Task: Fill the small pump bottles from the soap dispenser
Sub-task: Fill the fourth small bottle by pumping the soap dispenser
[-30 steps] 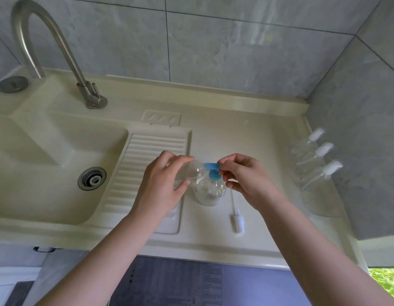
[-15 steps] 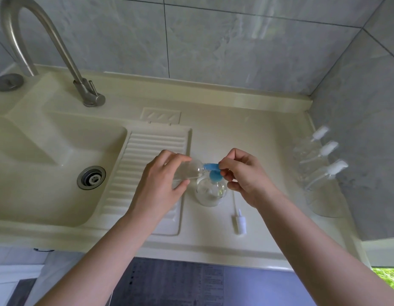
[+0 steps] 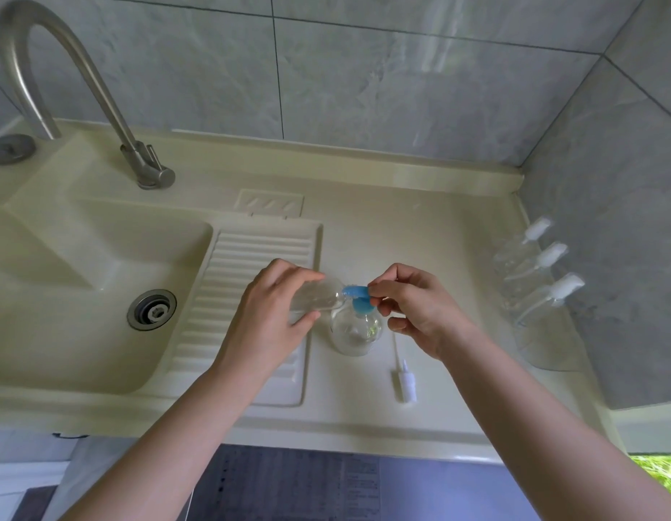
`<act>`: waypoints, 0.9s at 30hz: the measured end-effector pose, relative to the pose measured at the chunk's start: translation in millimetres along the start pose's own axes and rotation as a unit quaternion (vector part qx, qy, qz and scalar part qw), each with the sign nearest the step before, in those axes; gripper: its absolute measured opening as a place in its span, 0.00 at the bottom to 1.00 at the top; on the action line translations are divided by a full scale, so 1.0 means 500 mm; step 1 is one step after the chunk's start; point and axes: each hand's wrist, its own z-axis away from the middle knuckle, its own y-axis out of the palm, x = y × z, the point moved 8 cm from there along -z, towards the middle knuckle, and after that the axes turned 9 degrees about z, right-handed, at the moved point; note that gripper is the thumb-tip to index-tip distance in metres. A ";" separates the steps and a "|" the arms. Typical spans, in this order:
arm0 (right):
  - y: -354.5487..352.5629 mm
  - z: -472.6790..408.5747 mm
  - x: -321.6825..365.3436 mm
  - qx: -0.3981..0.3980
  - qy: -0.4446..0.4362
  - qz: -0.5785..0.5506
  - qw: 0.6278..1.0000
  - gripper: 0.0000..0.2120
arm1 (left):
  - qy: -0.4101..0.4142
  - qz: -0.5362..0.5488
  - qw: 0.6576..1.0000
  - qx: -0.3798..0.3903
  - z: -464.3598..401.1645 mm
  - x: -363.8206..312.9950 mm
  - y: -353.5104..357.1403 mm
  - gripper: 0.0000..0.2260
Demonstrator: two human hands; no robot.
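Observation:
My left hand [image 3: 268, 314] holds a small clear bottle [image 3: 320, 297] tilted on its side, its open neck against the blue pump spout. The soap dispenser [image 3: 354, 332], a round clear bottle with a blue pump head [image 3: 358, 298], stands on the cream counter. My right hand [image 3: 416, 310] pinches the blue pump head with thumb and forefinger. A loose white pump cap with its tube [image 3: 406, 377] lies on the counter to the right of the dispenser. Three small clear pump bottles [image 3: 540, 291] with white tops stand along the right wall.
A cream sink basin [image 3: 63, 295] with a metal drain [image 3: 151, 309] lies at the left, beside a ribbed drainboard [image 3: 247, 265]. A curved steel tap [image 3: 63, 80] rises at the back left. Grey tiled walls close the back and right.
Both hands stay on the bottle and pump head with almost no shift; the view has moved slightly.

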 end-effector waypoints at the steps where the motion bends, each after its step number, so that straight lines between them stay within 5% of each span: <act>1: -0.002 0.000 0.004 -0.002 -0.005 0.004 1.000 0.09 | -0.001 0.001 1.000 0.002 0.000 0.002 0.001 0.21; 27: -0.011 0.001 0.016 -0.023 -0.019 0.051 0.998 0.06 | -0.034 0.035 0.999 0.008 -0.016 0.018 0.002 0.21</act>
